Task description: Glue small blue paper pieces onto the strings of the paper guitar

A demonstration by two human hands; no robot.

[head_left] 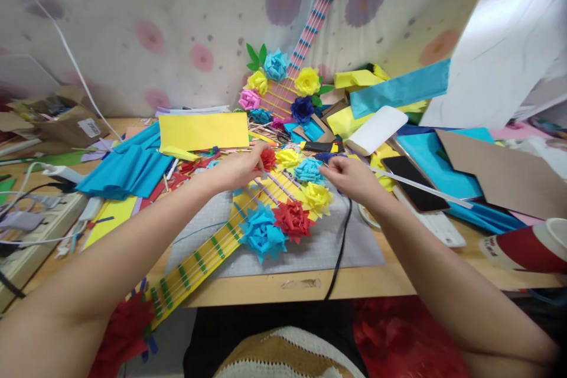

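A yellow paper guitar point(225, 246) with green frets lies slantwise on a grey cutting mat point(354, 245). Its body bears blue point(263, 231), red point(293, 220) and yellow point(316, 198) paper flowers. My left hand point(245, 166) is at a small red flower point(267, 159) on the body's far left side, fingers bent together; what they grip is hidden. To the right, beside a light blue flower point(309, 170), my right hand point(348, 176) has thumb and finger pinched together. Whatever is between them is too small to name.
A pink flowered guitar point(305, 41) leans on the back curtain. A phone point(415, 183), white stick point(425, 188) and paper cup point(527, 246) are at the right. Blue crepe paper point(124, 165) and a power strip point(33, 242) lie left. A black cord point(343, 242) crosses the table's front edge.
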